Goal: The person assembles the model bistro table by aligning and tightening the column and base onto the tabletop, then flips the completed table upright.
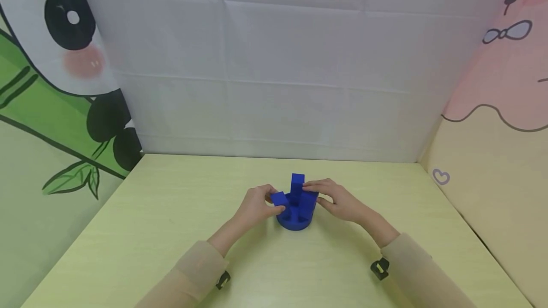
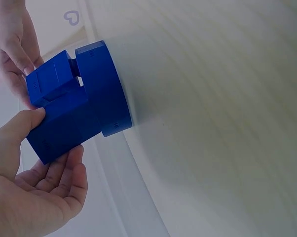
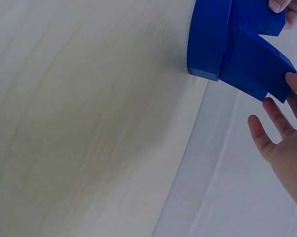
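Note:
A round blue base (image 1: 294,225) stands on the table, with blue blocks rising from it. My left hand (image 1: 255,204) pinches the left block (image 1: 280,198) between thumb and fingers; that block (image 2: 69,123) tilts outward a little in the head view. On the other side, my right hand (image 1: 340,202) grips the right block (image 1: 307,203) near its top. In the right wrist view its thumb and a finger are on the end of this block (image 3: 257,64), the other fingers spread apart. A third block (image 1: 298,182) stands upright at the back, touched by neither hand's grip.
The pale wooden table (image 1: 162,232) runs back to a white cloth wall (image 1: 282,61). Printed panels with cartoon figures stand at the left (image 1: 55,132) and right (image 1: 492,165) edges. A dark wrist mount (image 1: 379,268) hangs at the right sleeve.

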Demonstrator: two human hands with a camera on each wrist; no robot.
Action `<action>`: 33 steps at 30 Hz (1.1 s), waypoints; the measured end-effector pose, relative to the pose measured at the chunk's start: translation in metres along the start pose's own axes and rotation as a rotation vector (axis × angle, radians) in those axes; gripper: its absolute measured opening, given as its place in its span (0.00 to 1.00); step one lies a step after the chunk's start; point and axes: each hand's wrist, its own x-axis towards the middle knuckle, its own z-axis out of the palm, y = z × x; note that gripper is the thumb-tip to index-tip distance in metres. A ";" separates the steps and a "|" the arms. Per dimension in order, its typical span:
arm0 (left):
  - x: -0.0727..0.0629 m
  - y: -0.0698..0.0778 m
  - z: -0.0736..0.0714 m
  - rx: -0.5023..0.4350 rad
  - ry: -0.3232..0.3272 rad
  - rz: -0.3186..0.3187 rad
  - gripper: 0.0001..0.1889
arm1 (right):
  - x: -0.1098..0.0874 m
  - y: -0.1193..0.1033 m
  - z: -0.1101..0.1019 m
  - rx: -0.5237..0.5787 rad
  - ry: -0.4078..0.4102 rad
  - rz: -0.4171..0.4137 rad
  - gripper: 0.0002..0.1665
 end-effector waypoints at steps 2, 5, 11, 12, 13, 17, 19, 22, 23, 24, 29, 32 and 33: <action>0.000 0.001 0.000 -0.002 0.001 -0.001 0.17 | -0.001 0.000 0.000 -0.007 0.005 0.015 0.23; 0.000 0.001 0.000 -0.007 0.001 -0.004 0.17 | -0.003 -0.001 0.000 -0.023 0.012 0.049 0.21; -0.001 -0.001 0.000 -0.016 -0.006 -0.003 0.17 | -0.006 -0.005 0.000 -0.060 0.043 0.143 0.19; -0.001 -0.001 0.000 -0.020 -0.007 -0.003 0.17 | -0.007 -0.005 0.001 -0.065 0.054 0.153 0.18; -0.001 -0.001 0.000 -0.022 -0.009 0.001 0.17 | -0.007 -0.006 0.002 -0.071 0.067 0.161 0.18; -0.002 -0.001 0.000 -0.034 -0.014 0.006 0.16 | -0.008 -0.008 0.006 -0.080 0.123 0.200 0.18; -0.002 -0.001 0.000 -0.034 -0.011 0.008 0.16 | -0.009 -0.010 0.008 -0.076 0.140 0.240 0.19; -0.001 -0.002 0.001 -0.033 -0.009 0.001 0.16 | -0.010 -0.014 0.012 -0.078 0.152 0.315 0.22; -0.001 -0.002 0.001 -0.032 -0.009 -0.001 0.16 | -0.010 -0.016 0.013 -0.077 0.152 0.339 0.23; 0.000 -0.002 0.001 -0.032 -0.011 -0.004 0.16 | -0.010 -0.018 0.013 -0.075 0.153 0.358 0.24; 0.000 -0.002 0.001 -0.030 -0.007 -0.004 0.16 | -0.010 -0.023 0.013 -0.057 0.139 0.373 0.29; 0.000 -0.002 0.001 -0.030 -0.002 0.000 0.17 | -0.012 -0.022 0.009 -0.039 0.101 0.324 0.34; 0.000 -0.002 0.001 -0.031 -0.003 0.000 0.17 | -0.013 -0.021 0.007 -0.030 0.086 0.300 0.35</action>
